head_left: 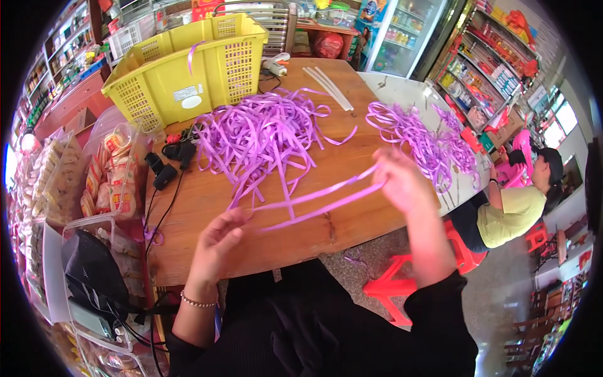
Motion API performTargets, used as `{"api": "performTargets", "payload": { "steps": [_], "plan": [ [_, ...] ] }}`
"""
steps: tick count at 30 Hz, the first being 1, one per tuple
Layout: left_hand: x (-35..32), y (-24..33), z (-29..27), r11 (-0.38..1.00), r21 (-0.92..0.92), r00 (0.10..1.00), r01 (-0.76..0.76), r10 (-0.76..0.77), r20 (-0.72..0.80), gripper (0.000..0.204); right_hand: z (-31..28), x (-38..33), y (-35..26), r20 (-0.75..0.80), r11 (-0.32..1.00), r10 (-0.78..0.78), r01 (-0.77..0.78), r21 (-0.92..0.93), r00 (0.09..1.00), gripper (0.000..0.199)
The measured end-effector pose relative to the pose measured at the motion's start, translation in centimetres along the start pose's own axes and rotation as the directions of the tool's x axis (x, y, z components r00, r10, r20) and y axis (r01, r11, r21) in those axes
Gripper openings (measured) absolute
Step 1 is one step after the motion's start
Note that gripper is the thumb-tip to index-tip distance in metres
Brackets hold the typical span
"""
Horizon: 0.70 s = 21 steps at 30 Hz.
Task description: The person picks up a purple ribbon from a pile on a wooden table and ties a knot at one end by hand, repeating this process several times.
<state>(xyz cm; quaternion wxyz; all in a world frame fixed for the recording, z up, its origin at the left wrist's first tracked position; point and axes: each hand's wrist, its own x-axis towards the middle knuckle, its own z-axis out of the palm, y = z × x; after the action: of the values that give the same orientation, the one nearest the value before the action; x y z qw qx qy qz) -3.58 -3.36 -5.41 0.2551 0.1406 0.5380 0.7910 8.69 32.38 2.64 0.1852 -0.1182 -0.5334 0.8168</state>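
Observation:
A purple ribbon strip (pixel 333 208) stretches in two strands across the wooden table, with a short upright piece joining the heap. My right hand (pixel 405 182), slightly blurred, pinches the strands at their right end. My left hand (pixel 217 244), wearing a beaded bracelet, is beside the left end; its fingers are loosely bent and the thumb stands apart. The upper strand reaches close to those fingertips, while the lower one ends a little short of them. Beyond both hands lies a large tangled heap of purple ribbon (pixel 260 135). A second purple ribbon pile (pixel 418 141) lies farther right.
A yellow plastic crate (pixel 188 81) stands behind the heap. Black plugs and cables (pixel 164 173), a glue gun (pixel 274 66) and white glue sticks (pixel 330 88) lie on the table (pixel 195 242). Snack tubs (pixel 113 169) line the left. Red stools (pixel 392 286) and a seated person (pixel 515 207) are right.

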Motion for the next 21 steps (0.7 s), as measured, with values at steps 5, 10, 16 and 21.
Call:
{"api": "performTargets", "payload": {
  "steps": [5, 10, 16, 21],
  "plan": [
    [-0.2, -1.9, -0.2, 0.979, 0.203, 0.999, -0.029, 0.020, 0.046, 0.028, -8.2, 8.5, -10.3, -0.220, 0.817, -0.470, 0.327, -0.475, 0.855, 0.018],
    [0.0, -1.9, 0.1, 0.817, 0.557, 0.987, -0.151, 0.158, 0.037, 0.020, -15.8, 11.7, -16.0, -0.204, 0.084, -0.604, -0.193, -0.978, 0.770, 0.027],
    [-0.7, -1.8, -0.2, 0.698, 0.680, 0.964, -0.225, 0.259, 0.053, 0.020, -2.7, 8.5, -1.7, -0.033, -0.138, -0.141, -0.053, -0.989, 0.989, 0.030],
    [-0.1, -2.8, 0.4, 0.712, 0.671, 0.978, -0.206, 0.165, 0.125, 0.021, 8.3, 1.4, 10.9, 0.304, -0.096, -0.099, 0.295, -0.951, 0.947, 0.033]
  ]
}}
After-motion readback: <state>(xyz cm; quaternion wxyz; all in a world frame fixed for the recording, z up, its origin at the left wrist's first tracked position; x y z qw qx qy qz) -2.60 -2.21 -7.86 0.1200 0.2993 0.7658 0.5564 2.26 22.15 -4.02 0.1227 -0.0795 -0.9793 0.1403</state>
